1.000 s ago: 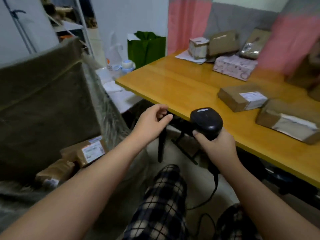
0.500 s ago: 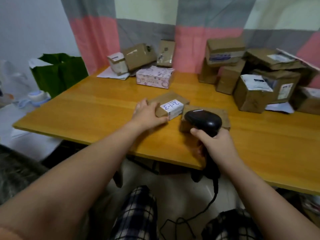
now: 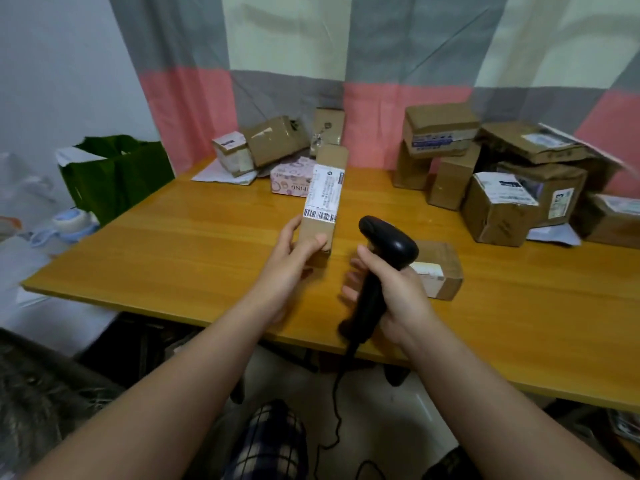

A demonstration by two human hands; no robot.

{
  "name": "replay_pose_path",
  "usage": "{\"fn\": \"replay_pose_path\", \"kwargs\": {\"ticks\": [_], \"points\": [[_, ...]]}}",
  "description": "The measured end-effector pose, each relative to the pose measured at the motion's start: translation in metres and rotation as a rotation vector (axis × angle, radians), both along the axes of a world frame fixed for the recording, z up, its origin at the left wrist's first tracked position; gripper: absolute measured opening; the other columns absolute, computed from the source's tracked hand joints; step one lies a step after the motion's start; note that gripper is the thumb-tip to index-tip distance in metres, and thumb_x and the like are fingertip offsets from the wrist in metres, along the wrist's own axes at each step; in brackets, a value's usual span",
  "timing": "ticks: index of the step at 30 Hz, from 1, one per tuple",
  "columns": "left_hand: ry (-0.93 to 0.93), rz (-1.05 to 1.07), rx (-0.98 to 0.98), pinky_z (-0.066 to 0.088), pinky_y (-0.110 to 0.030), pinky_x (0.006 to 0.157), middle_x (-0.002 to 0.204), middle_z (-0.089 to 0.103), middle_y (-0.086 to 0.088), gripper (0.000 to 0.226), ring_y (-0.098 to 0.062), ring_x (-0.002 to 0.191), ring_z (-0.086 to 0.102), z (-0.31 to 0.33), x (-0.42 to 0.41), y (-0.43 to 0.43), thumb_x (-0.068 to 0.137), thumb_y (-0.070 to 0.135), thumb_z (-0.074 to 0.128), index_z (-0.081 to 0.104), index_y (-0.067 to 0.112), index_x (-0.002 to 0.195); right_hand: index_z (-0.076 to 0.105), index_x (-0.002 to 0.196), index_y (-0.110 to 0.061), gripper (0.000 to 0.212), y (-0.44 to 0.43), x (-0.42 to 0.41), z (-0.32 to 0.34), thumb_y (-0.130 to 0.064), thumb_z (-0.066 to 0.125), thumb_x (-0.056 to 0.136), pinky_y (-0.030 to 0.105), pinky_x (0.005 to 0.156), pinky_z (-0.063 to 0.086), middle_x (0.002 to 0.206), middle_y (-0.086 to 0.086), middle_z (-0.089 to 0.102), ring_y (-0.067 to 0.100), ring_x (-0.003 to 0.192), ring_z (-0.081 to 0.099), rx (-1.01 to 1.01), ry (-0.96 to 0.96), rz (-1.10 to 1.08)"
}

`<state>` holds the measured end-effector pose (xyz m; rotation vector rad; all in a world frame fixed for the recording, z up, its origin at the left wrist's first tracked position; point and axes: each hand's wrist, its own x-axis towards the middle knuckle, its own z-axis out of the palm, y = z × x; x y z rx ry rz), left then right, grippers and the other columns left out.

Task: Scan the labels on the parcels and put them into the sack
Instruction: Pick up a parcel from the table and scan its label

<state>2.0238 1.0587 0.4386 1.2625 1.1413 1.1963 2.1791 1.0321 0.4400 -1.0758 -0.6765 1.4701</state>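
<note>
The left hand (image 3: 294, 261) grips the lower end of a long, narrow brown cardboard parcel (image 3: 329, 161). Its thumb is pressed flat across the near face and its fingers are wrapped round the left edge, closed firmly on the box. The parcel stands on end over the orange wooden table (image 3: 166, 247), leaning away, with its white shipping label (image 3: 323, 195) facing the camera and the barcode just above the thumb. The hand hides the parcel's bottom edge, so contact with the table cannot be told. The right hand (image 3: 394, 292) is clamped round the handle of a black handheld barcode scanner (image 3: 389, 239), fingers curled tight and thumb up near the neck. The scanner's head sits just right of the parcel, not touching it. Its black cable (image 3: 337, 393) hangs below the table edge. Behind that hand, a small brown cardboard box (image 3: 441, 268) lies flat on the table.
</note>
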Motion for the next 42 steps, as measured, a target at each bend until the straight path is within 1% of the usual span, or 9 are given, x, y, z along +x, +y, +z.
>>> {"fn": "replay_pose_path", "kwargs": {"ticks": [4, 9, 13, 20, 25, 31, 34, 37, 42], "points": [[-0.081, -0.083, 0.047, 0.051, -0.018, 0.080, 0.106, 0.072, 0.012, 0.054, -0.007, 0.101, 0.066, 0.000, 0.003, -0.020, 0.084, 0.029, 0.065, 0.045, 0.030, 0.134, 0.064, 0.121, -0.018, 0.037, -0.001, -0.020, 0.002, -0.025, 0.072, 0.085, 0.050, 0.089, 0.056, 0.110, 0.010, 0.072, 0.030, 0.102, 0.069, -0.021, 0.123, 0.097], [0.069, -0.086, 0.086, 0.048, -0.010, 0.080, 0.117, 0.067, 0.006, 0.050, -0.003, 0.109, 0.061, 0.008, -0.006, -0.027, 0.089, 0.012, 0.064, 0.048, 0.018, 0.136, 0.065, 0.095, -0.012, 0.016, -0.003, -0.017, 0.005, 0.001, 0.066, 0.085, 0.033, 0.071, 0.060, 0.099, 0.010, 0.074, 0.025, 0.091, 0.072, 0.009, 0.250, -0.036], [0.075, -0.109, 0.157, 0.047, -0.009, 0.079, 0.111, 0.066, 0.007, 0.042, 0.005, 0.098, 0.063, 0.013, -0.006, -0.026, 0.088, -0.001, 0.061, 0.052, 0.014, 0.126, 0.062, 0.086, -0.017, 0.020, -0.005, -0.013, 0.006, 0.003, 0.065, 0.085, 0.043, 0.085, 0.056, 0.106, 0.011, 0.072, 0.025, 0.102, 0.069, 0.079, 0.178, -0.092], [-0.071, 0.021, 0.161, 0.046, -0.005, 0.068, 0.088, 0.072, 0.024, 0.035, 0.006, 0.085, 0.066, 0.008, 0.007, -0.034, 0.081, 0.042, 0.065, 0.053, 0.026, 0.109, 0.071, 0.091, -0.012, 0.021, -0.012, -0.017, 0.008, 0.007, 0.066, 0.082, 0.023, 0.053, 0.054, 0.080, 0.004, 0.076, 0.015, 0.068, 0.072, 0.223, 0.041, -0.065], [-0.019, -0.003, -0.007, 0.045, -0.015, 0.069, 0.091, 0.072, 0.023, 0.005, 0.013, 0.079, 0.063, -0.003, -0.008, -0.033, 0.085, 0.033, 0.067, 0.071, 0.035, 0.087, 0.069, 0.103, -0.005, 0.025, -0.013, -0.016, 0.001, 0.008, 0.067, 0.081, 0.029, 0.071, 0.059, 0.094, 0.013, 0.075, 0.024, 0.087, 0.073, 0.220, 0.049, -0.062], [-0.253, 0.280, -0.037, 0.041, -0.016, 0.049, 0.066, 0.068, 0.016, 0.011, 0.003, 0.053, 0.058, -0.002, -0.042, -0.030, 0.087, 0.028, 0.066, 0.062, 0.022, 0.094, 0.069, 0.096, -0.008, 0.022, -0.010, -0.006, 0.002, 0.004, 0.071, 0.079, 0.028, 0.066, 0.059, 0.082, 0.006, 0.076, 0.019, 0.078, 0.074, 0.193, -0.131, -0.069], [-0.097, 0.246, -0.045, 0.040, -0.017, 0.052, 0.055, 0.061, 0.014, 0.008, -0.003, 0.054, 0.052, -0.002, -0.071, -0.028, 0.088, 0.026, 0.065, 0.064, 0.018, 0.090, 0.066, 0.089, -0.014, 0.023, -0.008, 0.001, 0.007, 0.004, 0.072, 0.077, 0.031, 0.072, 0.060, 0.077, 0.004, 0.074, 0.019, 0.076, 0.073, 0.216, -0.263, -0.054], [0.068, 0.101, -0.086, 0.052, -0.017, 0.062, 0.070, 0.070, 0.008, 0.010, -0.006, 0.065, 0.060, -0.004, -0.088, -0.030, 0.085, 0.023, 0.069, 0.069, 0.016, 0.092, 0.063, 0.090, -0.024, 0.028, -0.007, -0.002, 0.014, 0.000, 0.073, 0.079, 0.024, 0.067, 0.058, 0.079, -0.004, 0.074, 0.011, 0.078, 0.072, 0.272, -0.343, -0.033], [0.073, 0.334, -0.022, 0.052, -0.010, 0.067, 0.080, 0.069, 0.005, 0.021, -0.001, 0.066, 0.064, -0.020, -0.096, -0.023, 0.083, 0.016, 0.073, 0.064, 0.009, 0.100, 0.062, 0.085, -0.035, 0.016, -0.016, -0.010, 0.006, -0.028, 0.076, 0.080, 0.017, 0.056, 0.045, 0.069, -0.017, 0.064, -0.003, 0.067, 0.061, 0.359, -0.634, -0.090]]}}
